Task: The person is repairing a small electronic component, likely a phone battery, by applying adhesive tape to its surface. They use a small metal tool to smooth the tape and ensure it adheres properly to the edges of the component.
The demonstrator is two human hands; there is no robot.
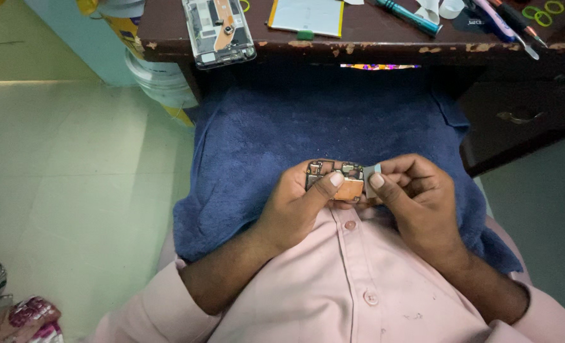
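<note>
Over the pink shirt (333,286), left hand (295,206) pinches the circuit board (336,181); right hand (419,197) grips a grey strip (371,171): peel slowly.

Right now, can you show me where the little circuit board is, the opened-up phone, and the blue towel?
circuit board (334,180): head view, on its copper-coloured patch, between both thumbs.
opened phone (219,32): head view, on the middle of its exposed insides, on the desk edge.
blue towel (308,121): head view, on bare cloth above the hands.
</note>
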